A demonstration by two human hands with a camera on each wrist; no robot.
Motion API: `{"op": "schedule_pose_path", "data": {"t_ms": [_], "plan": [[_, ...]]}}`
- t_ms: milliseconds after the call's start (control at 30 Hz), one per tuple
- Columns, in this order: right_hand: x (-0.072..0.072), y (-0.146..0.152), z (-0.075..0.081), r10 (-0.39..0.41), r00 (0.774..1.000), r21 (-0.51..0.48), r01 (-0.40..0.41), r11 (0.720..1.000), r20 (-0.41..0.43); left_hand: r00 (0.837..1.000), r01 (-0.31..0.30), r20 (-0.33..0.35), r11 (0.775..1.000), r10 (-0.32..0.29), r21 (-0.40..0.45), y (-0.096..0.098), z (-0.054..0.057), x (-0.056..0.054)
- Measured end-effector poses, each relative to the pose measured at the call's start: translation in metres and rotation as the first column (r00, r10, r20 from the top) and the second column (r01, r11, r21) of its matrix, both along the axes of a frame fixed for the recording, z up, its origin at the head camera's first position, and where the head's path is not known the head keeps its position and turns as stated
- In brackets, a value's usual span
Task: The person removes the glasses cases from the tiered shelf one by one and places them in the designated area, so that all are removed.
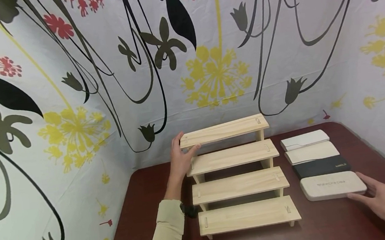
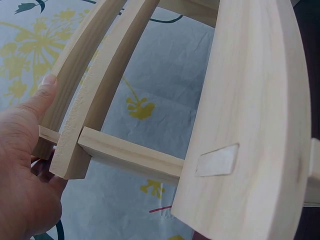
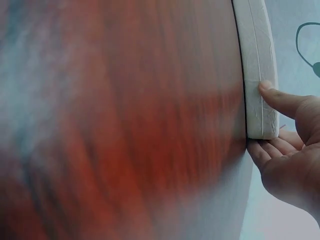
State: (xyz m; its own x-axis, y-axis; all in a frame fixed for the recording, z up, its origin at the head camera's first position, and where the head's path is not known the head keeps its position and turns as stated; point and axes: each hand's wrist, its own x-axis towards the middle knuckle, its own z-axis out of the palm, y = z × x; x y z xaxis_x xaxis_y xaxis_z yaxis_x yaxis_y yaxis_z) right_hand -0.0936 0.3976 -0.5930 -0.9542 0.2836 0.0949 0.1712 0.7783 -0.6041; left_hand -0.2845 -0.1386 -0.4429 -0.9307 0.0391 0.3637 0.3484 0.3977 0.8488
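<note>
A light wooden stand (image 1: 239,185) with several stepped shelves stands on the table. My left hand (image 1: 180,162) grips the left end of its top shelf (image 1: 225,130), the thumb on the near side and the fingers mostly hidden behind. The left wrist view shows the thumb against that shelf's end. On the right, my right hand (image 1: 384,197) holds the right end of a white hard case (image 1: 333,186), which looks like a glasses case with faint lettering. In the right wrist view, the thumb presses the case's side (image 3: 257,70) and the fingers lie around its end.
Behind the white case lie a black case (image 1: 320,166), a cream case (image 1: 312,152) and another white case (image 1: 305,139) in a row. The dark red table (image 1: 132,220) has rounded back corners. Floral-patterned cloth (image 1: 216,74) hangs around it.
</note>
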Motion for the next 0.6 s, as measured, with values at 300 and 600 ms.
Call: {"op": "schedule_pose_path", "data": {"t_ms": [300, 600], "plan": [[-0.0009, 0.0008, -0.0004, -0.059, 0.998, -0.012, 0.059, 0.998, 0.019, 1.000, 0.006, -0.005, 1.000, -0.006, 0.010, 0.0007, 0.0017, 0.0018], [-0.0008, -0.0051, 0.0064, -0.055, 0.998, -0.015, 0.056, 0.998, 0.042, 1.000, -0.002, 0.000, 1.000, 0.002, 0.006, 0.0006, 0.0006, 0.0018]]}}
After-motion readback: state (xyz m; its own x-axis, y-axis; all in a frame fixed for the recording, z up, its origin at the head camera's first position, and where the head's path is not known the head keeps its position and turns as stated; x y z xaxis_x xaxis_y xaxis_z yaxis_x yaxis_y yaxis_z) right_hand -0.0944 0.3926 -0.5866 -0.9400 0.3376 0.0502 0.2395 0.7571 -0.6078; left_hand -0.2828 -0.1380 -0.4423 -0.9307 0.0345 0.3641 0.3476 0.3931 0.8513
